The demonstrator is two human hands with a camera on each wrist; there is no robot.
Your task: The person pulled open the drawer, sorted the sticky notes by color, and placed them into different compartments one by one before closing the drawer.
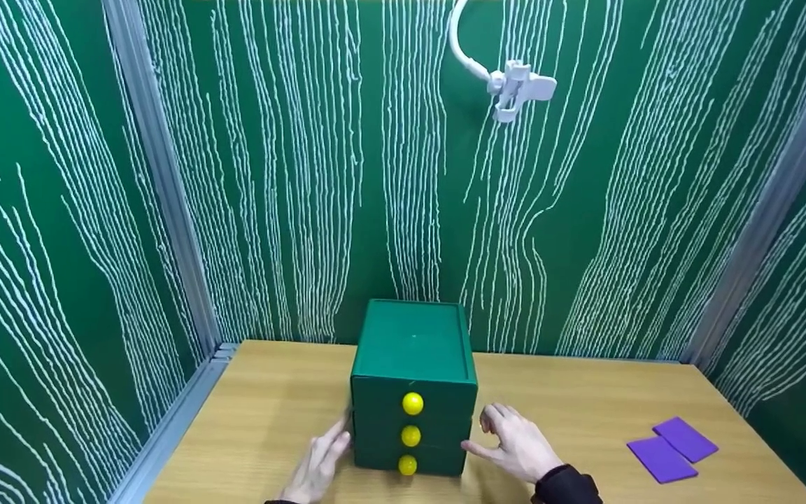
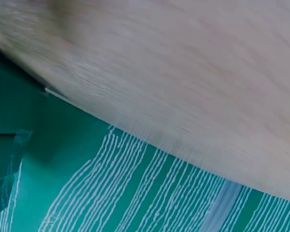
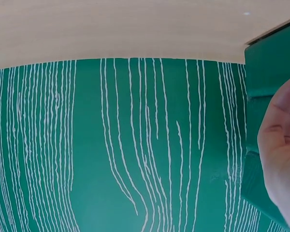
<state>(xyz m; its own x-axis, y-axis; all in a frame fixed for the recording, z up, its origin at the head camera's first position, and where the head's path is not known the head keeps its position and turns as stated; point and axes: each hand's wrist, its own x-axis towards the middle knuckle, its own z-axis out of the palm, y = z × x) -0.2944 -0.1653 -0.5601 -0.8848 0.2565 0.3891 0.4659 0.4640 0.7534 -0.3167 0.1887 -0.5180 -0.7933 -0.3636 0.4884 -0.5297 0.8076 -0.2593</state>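
A green cabinet (image 1: 413,343) with three stacked drawers stands on the table, each drawer front bearing a round yellow knob (image 1: 412,403). All three drawers look closed. My left hand (image 1: 319,462) lies along the cabinet's left side, fingertips at its lower wall. On the opposite side, my right hand (image 1: 518,444) has its thumb at the front right edge and its other fingers bent loosely beside the wall. The right wrist view shows that hand (image 3: 282,145) against the cabinet (image 3: 270,63). Only a sliver of the left hand shows in the left wrist view, beside the cabinet (image 2: 9,106).
Two purple rectangular pieces (image 1: 662,458) lie overlapping on the wooden table (image 1: 270,399) at the right. Green walls with white wavy lines (image 1: 319,175) enclose the back and sides. A white clip holder (image 1: 513,91) hangs from a bent arm above.
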